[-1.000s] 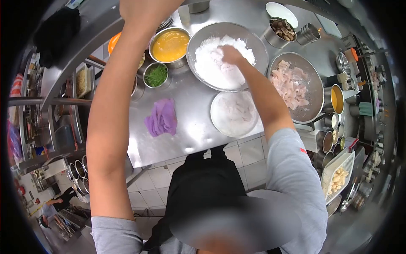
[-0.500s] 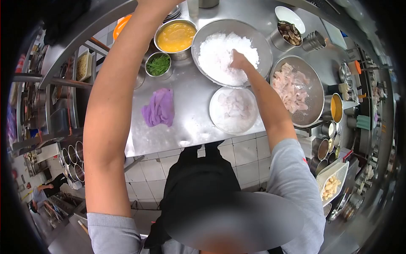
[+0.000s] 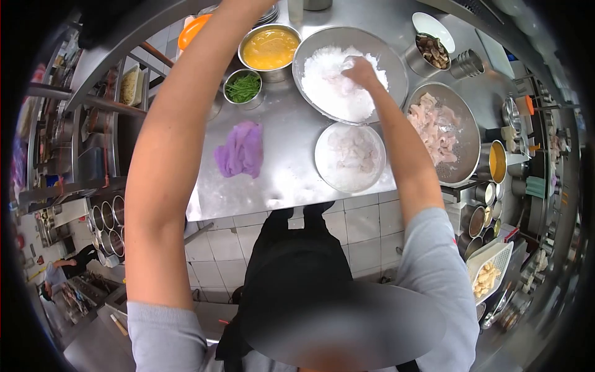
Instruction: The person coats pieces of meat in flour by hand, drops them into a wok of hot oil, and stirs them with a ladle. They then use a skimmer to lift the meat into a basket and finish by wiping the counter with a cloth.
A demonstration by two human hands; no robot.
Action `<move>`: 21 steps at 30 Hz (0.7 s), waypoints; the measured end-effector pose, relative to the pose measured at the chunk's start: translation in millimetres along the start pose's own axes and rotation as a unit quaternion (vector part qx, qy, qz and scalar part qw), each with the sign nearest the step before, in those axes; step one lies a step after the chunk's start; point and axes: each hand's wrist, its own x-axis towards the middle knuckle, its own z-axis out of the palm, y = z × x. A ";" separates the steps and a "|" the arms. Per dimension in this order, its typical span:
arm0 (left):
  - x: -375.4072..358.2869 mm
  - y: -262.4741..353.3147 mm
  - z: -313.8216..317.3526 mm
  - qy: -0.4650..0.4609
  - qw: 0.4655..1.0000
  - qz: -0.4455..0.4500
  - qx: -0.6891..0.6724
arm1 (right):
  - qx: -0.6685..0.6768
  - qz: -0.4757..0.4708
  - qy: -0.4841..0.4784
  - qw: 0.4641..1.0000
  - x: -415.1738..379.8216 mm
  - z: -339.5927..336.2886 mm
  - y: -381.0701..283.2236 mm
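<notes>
My right hand (image 3: 359,70) is over a large metal bowl (image 3: 398,82), with its curled fingers down at the white powder (image 3: 331,74). The fingers look closed, but powder and the hand itself hide anything in them. Pinkish lumps show faintly in the powder below the hand. My left forearm (image 3: 180,118) reaches up past the top edge, and the left hand is out of view. In front of the bowl stands a white plate (image 3: 322,172) of powder-coated pale pieces (image 3: 354,149). To the right, a perforated metal pan (image 3: 455,167) holds raw pale meat strips (image 3: 434,127).
Left of the bowl are a pot of yellow liquid (image 3: 270,48), a cup of chopped greens (image 3: 243,88) and a purple cloth (image 3: 240,150). Mushroom pieces (image 3: 432,51) fill a container at the back right. A metal rail (image 3: 111,56) runs along the left.
My right hand has lifted a little and its fingers have curled in the powder. The whole view has shifted slightly, moving the table things rightward. My left arm still reaches past the top.
</notes>
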 end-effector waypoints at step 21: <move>-398.4 -4.8 139.7 -0.431 0.616 -0.491 -0.440 | -0.098 0.131 0.027 0.986 -250.5 51.9 -105.1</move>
